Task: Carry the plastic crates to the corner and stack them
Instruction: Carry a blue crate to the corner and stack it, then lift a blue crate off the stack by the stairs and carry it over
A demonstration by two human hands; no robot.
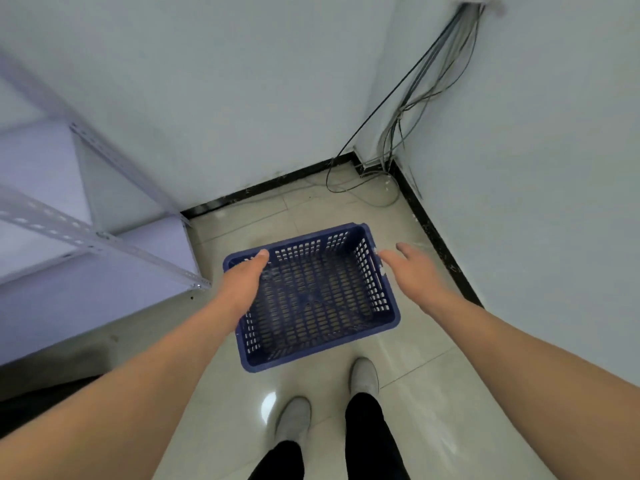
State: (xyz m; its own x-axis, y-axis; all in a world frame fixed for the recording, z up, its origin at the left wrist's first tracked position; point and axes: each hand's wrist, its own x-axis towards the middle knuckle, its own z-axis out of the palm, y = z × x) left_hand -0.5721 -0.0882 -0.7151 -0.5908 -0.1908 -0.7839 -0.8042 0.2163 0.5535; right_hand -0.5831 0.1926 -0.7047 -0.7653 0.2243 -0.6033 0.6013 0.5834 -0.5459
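Reaching forward and down, both bare forearms stretch out from the bottom corners of the view toward a blue plastic crate [313, 299] that sits on the tiled floor [408, 386] near the corner of the room. The left hand [244, 275] lies over the crate's left rim, palm turned inward and fingers extended together, the thumb tip showing at the far-left corner; whether it presses the rim or only hangs above it cannot be told. The right hand [410, 268] is just beside the crate's right wall, fingers loosely spread and pointing toward the corner, its grip open and holding nothing. The crate is empty, its perforated base and slotted walls plainly visible, and it stands slightly turned against the tile lines. Two grey shoes [363, 375] and dark trouser legs stand just behind it. A white metal shelf unit [93, 233] stands to the left against the wall, and loose cables [398, 133] run down the corner onto the floor.
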